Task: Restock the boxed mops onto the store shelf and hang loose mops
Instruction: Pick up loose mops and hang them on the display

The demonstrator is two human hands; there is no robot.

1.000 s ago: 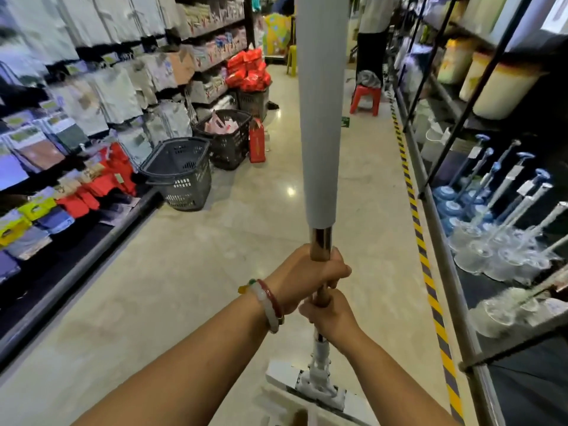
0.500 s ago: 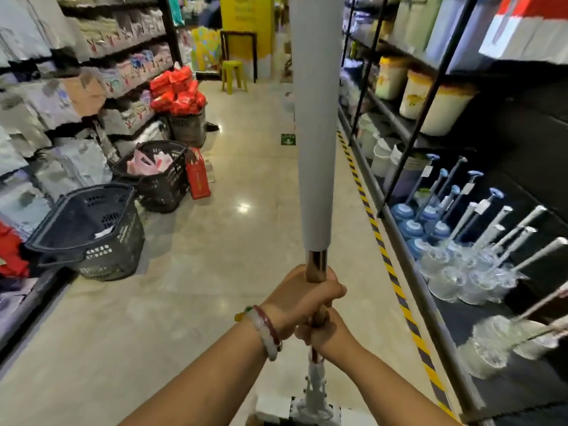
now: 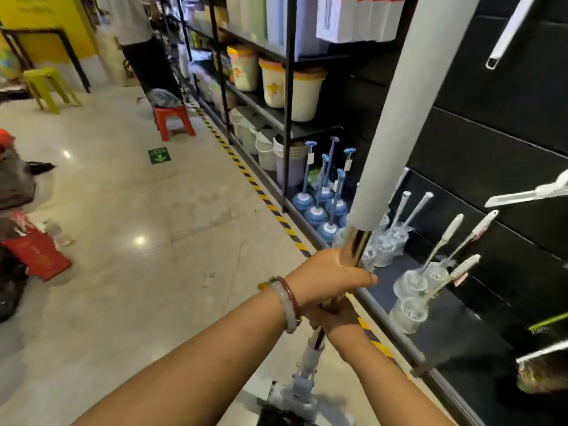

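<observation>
Loose mop point(image 3: 412, 118), grey foam sleeve over chrome pole, tilted right, left hand point(image 3: 330, 279) and right hand point(image 3: 335, 318) both wrapped round pole

The mop point(image 3: 399, 124) stands at centre, head down at 6 o'clock, handle leaning toward 1 o'clock. The left hand point(image 3: 329, 278) sits above the right hand point(image 3: 335, 318) on it. The shelf point(image 3: 461, 339) lies at 3 o'clock, the stool point(image 3: 173, 119) at 11 o'clock.

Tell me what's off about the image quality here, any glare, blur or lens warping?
Head view: ceiling lights leave bright glare spots on the glossy floor, and the mop handle shows mirror-like reflections on its chrome section. The wide-angle lens bends the shelf uprights and stretches the forearms. The mop head at the bottom edge looks smeared, and fine detail is soft throughout.
</observation>
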